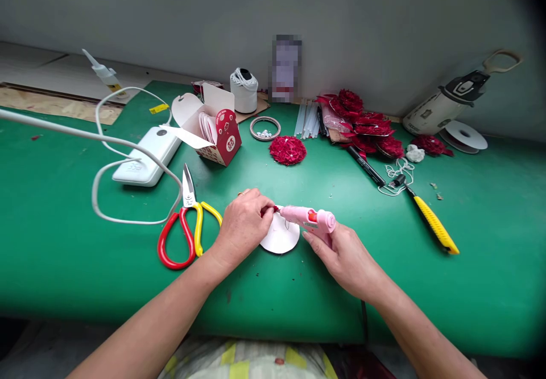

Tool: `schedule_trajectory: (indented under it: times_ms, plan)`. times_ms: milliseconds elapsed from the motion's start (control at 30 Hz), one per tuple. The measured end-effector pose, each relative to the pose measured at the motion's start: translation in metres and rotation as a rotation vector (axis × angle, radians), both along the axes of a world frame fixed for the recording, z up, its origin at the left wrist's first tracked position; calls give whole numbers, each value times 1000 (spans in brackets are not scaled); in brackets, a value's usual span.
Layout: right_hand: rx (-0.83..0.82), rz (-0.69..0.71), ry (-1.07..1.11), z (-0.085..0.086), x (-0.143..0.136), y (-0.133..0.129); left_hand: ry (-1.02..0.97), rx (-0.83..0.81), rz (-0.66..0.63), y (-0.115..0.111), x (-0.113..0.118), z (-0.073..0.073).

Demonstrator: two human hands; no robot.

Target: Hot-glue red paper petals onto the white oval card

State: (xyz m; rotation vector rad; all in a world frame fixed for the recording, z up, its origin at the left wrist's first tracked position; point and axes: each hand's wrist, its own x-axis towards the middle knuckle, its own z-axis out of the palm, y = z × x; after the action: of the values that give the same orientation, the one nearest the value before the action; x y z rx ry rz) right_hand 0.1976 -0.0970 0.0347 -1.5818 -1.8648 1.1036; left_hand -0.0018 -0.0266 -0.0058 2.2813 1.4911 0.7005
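My right hand is wrapped round the grip of a pink hot glue gun, its nozzle pointing left. Below the nozzle lies a white paper disc with a faint drawn mark. My left hand is closed at the disc's upper left edge. Between its thumb and forefinger shows a small dark red scrap, fabric-like, right at the nozzle tip. Scissors with one red and one yellow handle lie just left of my left hand. Beyond the disc sits a round red flower piece.
A white power bank with a looping cable lies left, beside an open red-and-white box. Glue sticks, red flowers, a black marker and a yellow cutter lie right. A bottle stands at the back right.
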Motion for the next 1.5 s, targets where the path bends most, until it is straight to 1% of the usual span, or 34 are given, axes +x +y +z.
schedule_trajectory:
  times_ms: [100, 200, 267, 500, 700, 1000, 1167, 1300, 1500]
  plan:
    - [-22, -1, 42, 3, -2, 0, 1, 7, -3, 0, 0, 0]
    - [-62, -30, 36, 5, -1, 0, 5, 10, -5, 0, 0, 1]
    - [-75, -25, 45, 6, -1, 0, 3, 11, -5, 0, 0, 1]
    - [-15, 1, 40, 2, 3, 3, 5, 22, -4, 0, 0, 1]
    - [8, -5, -23, 0, 5, 2, 13, 12, 0, -1, 0, 1]
    - [3, 34, -63, 12, 4, 6, 5, 37, 2, -1, 0, 0]
    - [-6, 22, -116, 11, 4, 4, 9, 26, 5, -1, 0, 1]
    - [-13, 39, -89, 11, 5, 0, 16, 16, 9, -1, 1, 1]
    - [11, 5, -43, 10, 3, -1, 8, 26, 7, -1, 0, 0]
